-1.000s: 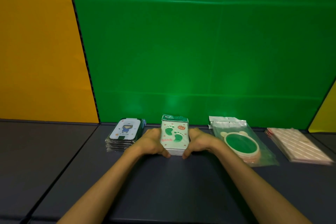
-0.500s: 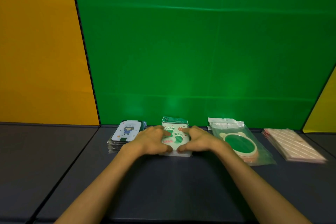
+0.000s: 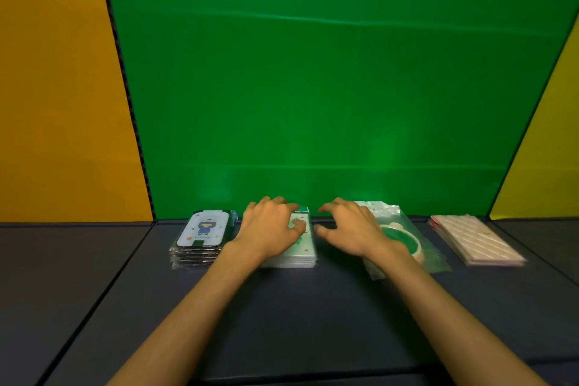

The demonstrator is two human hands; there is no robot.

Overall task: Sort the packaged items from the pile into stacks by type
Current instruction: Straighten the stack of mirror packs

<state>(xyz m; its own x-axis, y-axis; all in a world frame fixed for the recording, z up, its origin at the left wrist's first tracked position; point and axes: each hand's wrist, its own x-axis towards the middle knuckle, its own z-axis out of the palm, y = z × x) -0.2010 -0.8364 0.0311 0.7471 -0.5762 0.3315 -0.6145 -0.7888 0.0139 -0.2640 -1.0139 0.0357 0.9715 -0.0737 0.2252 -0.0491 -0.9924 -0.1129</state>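
Note:
Four stacks of packaged items stand in a row along the back of the dark table. From the left: a stack with a blue cartoon figure [image 3: 202, 233], a white stack with green footprints [image 3: 300, 252], clear bags with a round green item [image 3: 404, 241], and a pink striped stack [image 3: 476, 240]. My left hand [image 3: 271, 226] lies flat on the footprint stack, fingers spread, covering most of its top. My right hand [image 3: 347, 227] hovers with fingers apart just right of that stack, over the left part of the clear bags. Neither hand holds anything.
The dark grey table [image 3: 282, 316] stretches toward me in front of the stacks. A green backdrop [image 3: 329, 88] rises right behind them, with orange panels [image 3: 56, 88] to the left and yellow at the right.
Both hands left the sides of the footprint stack. The left hand moved onto its top and toward the back; the right hand opened and shifted right, off the stack.

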